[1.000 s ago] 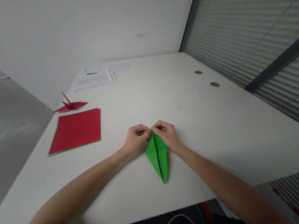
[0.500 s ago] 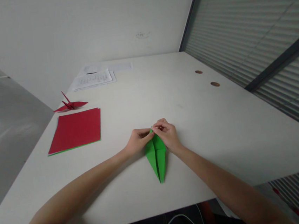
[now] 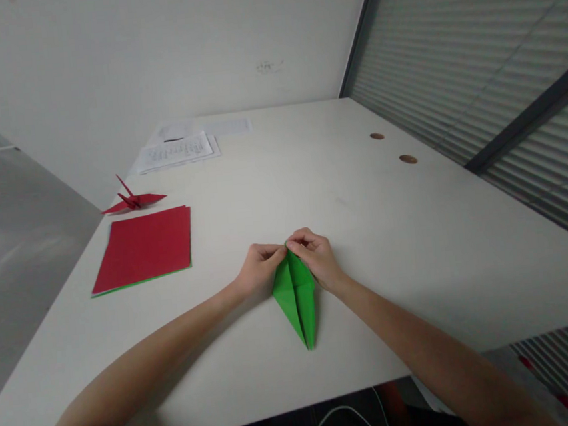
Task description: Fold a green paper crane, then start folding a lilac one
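Observation:
A folded sheet of green origami paper [image 3: 295, 295] in a long kite shape lies in front of me, with its split, narrow points towards my body. My left hand [image 3: 260, 269] pinches its far tip from the left between thumb and fingers. From the right, my right hand [image 3: 317, 258] pinches the same tip, its thumb close to the left thumb. The fingers of both hands cover part of the far end, so the fold there is partly hidden.
On the left of the white table [image 3: 280, 173] lies a stack of square paper [image 3: 147, 247], red on top. Behind it stands a red origami crane [image 3: 135, 200]. Printed sheets [image 3: 177, 151] lie farther back. Two round holes [image 3: 408, 159] are near the blinds [image 3: 474, 54].
The near points of the green paper have shifted slightly right, and its left flap is spread a little wider. Both hands have moved slightly left, still pinching the tip.

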A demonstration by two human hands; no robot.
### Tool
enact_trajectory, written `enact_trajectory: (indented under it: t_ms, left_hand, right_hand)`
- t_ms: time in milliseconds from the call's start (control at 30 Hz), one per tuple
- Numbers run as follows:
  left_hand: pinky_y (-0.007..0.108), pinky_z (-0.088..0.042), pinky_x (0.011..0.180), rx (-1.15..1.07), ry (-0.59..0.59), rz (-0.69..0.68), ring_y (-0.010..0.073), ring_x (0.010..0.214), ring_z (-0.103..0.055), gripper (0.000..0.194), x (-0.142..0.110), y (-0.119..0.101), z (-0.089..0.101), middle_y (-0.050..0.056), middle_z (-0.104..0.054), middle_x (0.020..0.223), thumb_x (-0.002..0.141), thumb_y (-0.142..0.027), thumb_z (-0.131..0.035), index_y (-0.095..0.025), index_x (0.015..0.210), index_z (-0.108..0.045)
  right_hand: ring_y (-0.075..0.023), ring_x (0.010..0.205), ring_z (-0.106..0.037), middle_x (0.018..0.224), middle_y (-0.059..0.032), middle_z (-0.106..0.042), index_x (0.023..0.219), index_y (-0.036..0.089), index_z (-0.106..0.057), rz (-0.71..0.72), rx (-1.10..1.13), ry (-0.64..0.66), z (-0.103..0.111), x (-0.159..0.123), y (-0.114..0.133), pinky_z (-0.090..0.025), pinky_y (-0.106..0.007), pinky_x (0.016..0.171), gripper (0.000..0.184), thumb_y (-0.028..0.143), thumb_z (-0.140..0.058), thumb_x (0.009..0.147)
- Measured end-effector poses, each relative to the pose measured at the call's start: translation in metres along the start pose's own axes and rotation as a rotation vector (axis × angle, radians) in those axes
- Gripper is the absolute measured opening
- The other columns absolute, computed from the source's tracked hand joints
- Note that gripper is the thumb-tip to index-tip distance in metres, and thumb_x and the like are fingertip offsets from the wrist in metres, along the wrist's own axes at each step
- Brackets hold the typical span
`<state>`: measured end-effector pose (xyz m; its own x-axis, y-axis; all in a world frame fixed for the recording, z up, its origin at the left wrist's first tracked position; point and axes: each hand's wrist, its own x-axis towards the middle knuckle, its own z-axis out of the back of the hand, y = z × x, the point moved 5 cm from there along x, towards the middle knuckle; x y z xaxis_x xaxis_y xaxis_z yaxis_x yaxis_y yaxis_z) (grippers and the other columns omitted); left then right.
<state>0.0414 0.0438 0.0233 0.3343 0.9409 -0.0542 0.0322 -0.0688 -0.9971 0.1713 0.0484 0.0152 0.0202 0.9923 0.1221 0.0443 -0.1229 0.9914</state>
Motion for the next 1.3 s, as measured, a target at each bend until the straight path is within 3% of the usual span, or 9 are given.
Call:
enact_trajectory:
  t_ms: [467, 733, 967, 1133, 1300]
  left_hand:
    - [0.021, -0.027, 0.047, 0.118, 0.058, -0.050, 0.0090, 0.054, -0.034, 0.050, 0.000, -0.001, -0.002, -0.002, -0.041, 0.052, 0.077, -0.056, -0.060, -0.012, 0.054, -0.060]
    - [0.022, -0.038, 0.049, 0.018, -0.014, -0.017, 0.0123, 0.056, -0.047, 0.041, 0.001, 0.000, 0.000, 0.001, -0.056, 0.056, 0.075, -0.049, -0.062, -0.012, 0.060, -0.069]
    - [0.023, -0.039, 0.050, -0.061, -0.016, 0.011, 0.0110, 0.053, -0.046, 0.038, -0.002, 0.003, -0.002, 0.000, -0.052, 0.054, 0.075, -0.044, -0.064, -0.012, 0.054, -0.063]
    - [0.024, -0.040, 0.051, -0.070, 0.003, 0.021, 0.0118, 0.053, -0.048, 0.041, -0.002, 0.002, -0.002, 0.001, -0.054, 0.054, 0.072, -0.048, -0.066, -0.012, 0.053, -0.064]
    - [0.024, -0.041, 0.054, -0.058, 0.078, 0.011, 0.0133, 0.058, -0.053, 0.045, -0.002, 0.000, -0.004, 0.002, -0.061, 0.060, 0.068, -0.054, -0.073, -0.009, 0.068, -0.073]
  right_hand:
    - [-0.0150, 0.075, -0.051, 0.083, -0.0015, -0.052, 0.068, 0.024, -0.068, 0.112, -0.014, -0.032, 0.002, 0.001, 0.003, -0.042, -0.027, 0.061, 0.013, 0.036, -0.072, 0.070]
    - [-0.0119, 0.065, -0.052, 0.083, -0.0012, -0.059, 0.072, 0.022, -0.070, -0.074, 0.111, -0.003, 0.000, 0.000, -0.002, -0.044, -0.026, 0.058, 0.024, 0.046, -0.068, 0.074]
    - [-0.0122, 0.067, -0.053, 0.079, -0.0010, -0.060, 0.071, 0.021, -0.072, -0.064, 0.079, 0.022, 0.001, 0.003, -0.002, -0.043, -0.025, 0.058, 0.022, 0.042, -0.076, 0.068]
    - [-0.0124, 0.065, -0.051, 0.077, -0.0004, -0.056, 0.068, 0.022, -0.070, 0.003, 0.047, 0.066, 0.001, 0.004, 0.005, -0.040, -0.026, 0.054, 0.019, 0.040, -0.076, 0.069]
    - [-0.0141, 0.071, -0.052, 0.083, -0.0019, -0.055, 0.072, 0.023, -0.070, 0.201, -0.122, 0.025, 0.005, 0.003, 0.010, -0.043, -0.029, 0.061, 0.012, 0.035, -0.071, 0.075]
